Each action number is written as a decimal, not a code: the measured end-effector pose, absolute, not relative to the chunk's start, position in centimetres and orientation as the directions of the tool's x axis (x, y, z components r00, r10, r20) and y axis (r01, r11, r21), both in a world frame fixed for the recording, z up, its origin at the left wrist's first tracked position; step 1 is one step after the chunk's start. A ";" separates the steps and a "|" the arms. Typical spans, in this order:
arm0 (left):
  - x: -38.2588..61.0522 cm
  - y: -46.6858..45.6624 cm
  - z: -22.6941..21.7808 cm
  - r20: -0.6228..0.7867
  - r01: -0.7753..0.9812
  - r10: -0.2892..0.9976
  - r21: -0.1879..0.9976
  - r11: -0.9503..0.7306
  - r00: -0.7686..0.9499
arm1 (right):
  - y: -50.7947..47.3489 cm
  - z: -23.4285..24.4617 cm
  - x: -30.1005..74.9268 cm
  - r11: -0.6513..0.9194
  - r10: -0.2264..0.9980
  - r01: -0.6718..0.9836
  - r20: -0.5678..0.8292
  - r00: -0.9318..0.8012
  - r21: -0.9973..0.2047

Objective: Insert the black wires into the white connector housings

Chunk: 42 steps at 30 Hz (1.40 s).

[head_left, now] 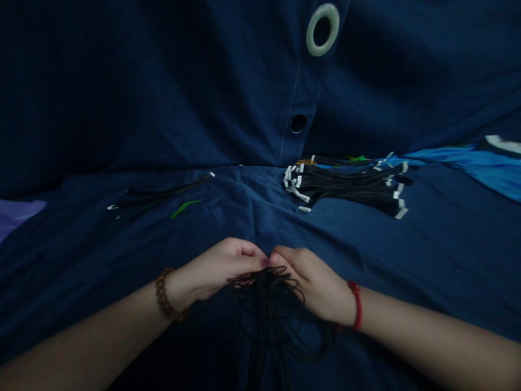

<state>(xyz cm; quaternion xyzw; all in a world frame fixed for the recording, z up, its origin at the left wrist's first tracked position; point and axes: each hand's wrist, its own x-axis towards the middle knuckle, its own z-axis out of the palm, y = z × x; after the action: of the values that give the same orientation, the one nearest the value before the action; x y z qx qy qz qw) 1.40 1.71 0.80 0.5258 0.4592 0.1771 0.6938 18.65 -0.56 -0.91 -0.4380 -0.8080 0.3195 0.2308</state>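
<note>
"How do those feel in your grip?"

"Your left hand (217, 269) and right hand (307, 285) curl toward each other, fingertips meeting, and they appear to pinch the top of one hank of thin black cords (268, 307). It hangs below them, over the dark blue cloth (101, 114). The cords look light, limp and ready to snag, so take hold at that gathered top."

"What's on your wrists?"

"One wooden bead bracelet (165, 293) on your left, one red cord bracelet (356, 305) on your right."

"And beyond your hands?"

"A few loose black wires (163, 193) with white ends lie to your left, too thin to count, with one green strip (185, 208) just beside them. To your right sits one thick bundle of black wires (345, 187), white connectors at both ends, too many to count."

"Farther off?"

"One pale ring (323, 30) and one round hole (298, 124) in the cloth's upright fold."
</note>
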 end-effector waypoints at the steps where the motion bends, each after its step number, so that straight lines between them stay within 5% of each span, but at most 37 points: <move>1: 1.4 1.7 0.9 -0.450 0.236 0.731 0.893 0.383 0.513 | -0.6 -0.8 18.7 0.420 0.856 0.565 0.104 -0.506 -0.710; 8: 1.2 1.5 0.9 -0.425 0.145 0.747 0.899 0.413 0.511 | 0.3 1.2 19.9 0.569 0.808 0.562 0.283 -0.516 -0.600; 14: 0.9 1.7 0.4 -0.397 0.084 0.741 0.903 0.422 0.541 | 0.7 2.3 20.1 0.690 0.654 0.455 0.215 -0.726 -0.563; 20: 1.5 1.6 -0.7 -0.343 0.096 0.749 0.931 0.353 0.566 | 0.5 1.4 19.2 0.536 0.782 0.463 0.209 -0.587 -0.706; 25: 1.6 1.3 -1.2 -0.347 0.126 0.769 0.934 0.333 0.537 | 0.5 0.1 18.4 0.318 0.853 0.426 0.059 -0.518 -0.847; 31: 1.6 1.3 -1.1 -0.359 0.119 0.758 0.928 0.354 0.544 | 1.3 -0.4 18.3 0.193 0.873 0.413 -0.037 -0.487 -0.890; 35: 1.4 1.4 -0.2 -0.366 0.097 0.734 0.919 0.382 0.572 | 0.1 3.0 19.6 0.262 0.910 0.490 0.044 -0.412 -0.831; 39: 1.3 1.5 0.2 -0.372 0.105 0.720 0.916 0.388 0.586 | -4.2 5.9 20.1 0.398 0.912 0.667 0.190 -0.364 -0.630; 42: 1.3 1.5 -0.2 -0.375 0.119 0.723 0.917 0.380 0.580 | -6.9 5.2 19.3 0.451 0.853 0.760 -0.024 -0.521 -0.469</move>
<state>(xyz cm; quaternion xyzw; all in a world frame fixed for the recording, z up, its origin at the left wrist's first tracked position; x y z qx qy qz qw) 1.29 1.53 -0.17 0.5161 0.4078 0.2088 0.7237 19.29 -6.90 5.20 -0.4774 -0.8447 0.2165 0.1081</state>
